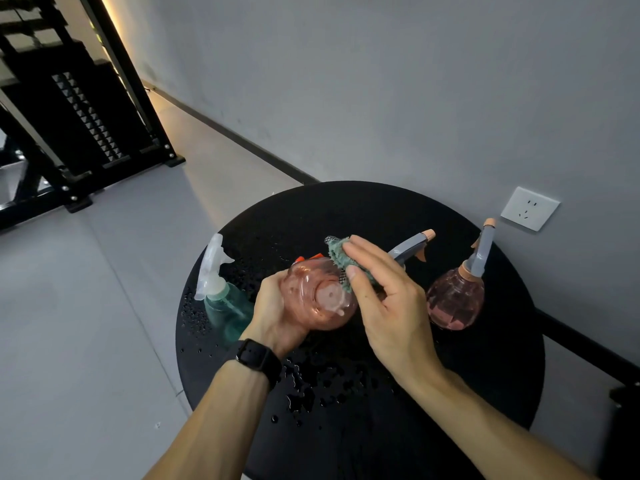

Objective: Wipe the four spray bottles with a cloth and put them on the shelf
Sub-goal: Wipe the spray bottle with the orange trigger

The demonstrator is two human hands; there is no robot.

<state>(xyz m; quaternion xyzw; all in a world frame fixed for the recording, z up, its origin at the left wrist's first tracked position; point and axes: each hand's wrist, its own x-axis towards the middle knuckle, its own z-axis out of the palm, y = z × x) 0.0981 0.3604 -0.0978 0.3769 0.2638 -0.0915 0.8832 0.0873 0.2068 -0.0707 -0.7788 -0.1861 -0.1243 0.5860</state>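
Left hand [273,306], with a black watch [258,356] on its wrist, is wrapped around the round, translucent pink plastic spray bottle [320,299] and holds it tipped above the round black table [450,393], its flat base turned toward the camera and its orange-capped head pointing away toward 12 o'clock. Right hand [388,306] presses a small teal-grey cloth [341,259] against the bottle's upper shoulder, thumb and fingers closed on the cloth so that it sits between the fingertips and the plastic.

Droplets show on the base of the held bottle, and the tabletop is beaded with water, thickest toward 6 and 9 o'clock. To wipe well, I judge the left hand should roll the bottle in steps while the cloth sweeps from neck to base, finishing on the wet bottom. A firm grip matters, since wet, rounded plastic is likely to slip.

Three others wait on the table: a teal bottle with a frosted white trigger [221,292] at 9 o'clock, a second pink globe bottle with a grey trigger [455,299] at 3 o'clock, and a grey trigger with a peach nozzle [412,245] showing behind the right hand. A dark metal shelf [69,116] stands well apart at 10 o'clock.
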